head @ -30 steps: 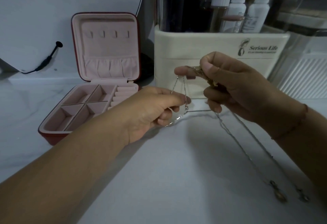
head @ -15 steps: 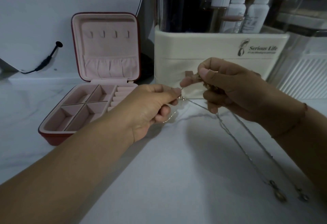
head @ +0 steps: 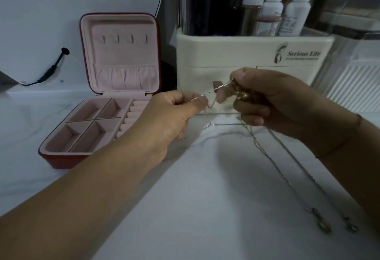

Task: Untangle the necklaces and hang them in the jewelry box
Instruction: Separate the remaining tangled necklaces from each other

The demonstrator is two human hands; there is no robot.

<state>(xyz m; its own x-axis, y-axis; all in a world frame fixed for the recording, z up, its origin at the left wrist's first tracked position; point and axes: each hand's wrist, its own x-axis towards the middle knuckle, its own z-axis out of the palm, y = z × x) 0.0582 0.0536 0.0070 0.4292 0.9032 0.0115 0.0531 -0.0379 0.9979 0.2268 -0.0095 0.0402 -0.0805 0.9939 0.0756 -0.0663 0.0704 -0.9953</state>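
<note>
Thin silver necklaces [head: 273, 157] are held in the air between both hands above the white tabletop. My left hand [head: 174, 115] pinches a strand between thumb and forefinger. My right hand [head: 273, 99] grips a tangled gold-toned bunch [head: 238, 91] of chain. A short taut strand runs between the two hands. Two long chain ends trail down to the right and lie on the table, ending in clasps [head: 324, 225]. The red jewelry box [head: 61, 157] stands open at the left, its pink lid upright with several small hooks [head: 124, 39], none bearing a chain.
A cream cosmetics organiser [head: 246, 54] with several bottles stands right behind my hands. A black cable [head: 49, 70] runs along the wall at the far left. A ribbed clear container [head: 353, 87] sits at the back right.
My left hand rose and closed in on my right hand, taking up the strand between them. My right hand dropped slightly. The hanging loop between them has shortened.
</note>
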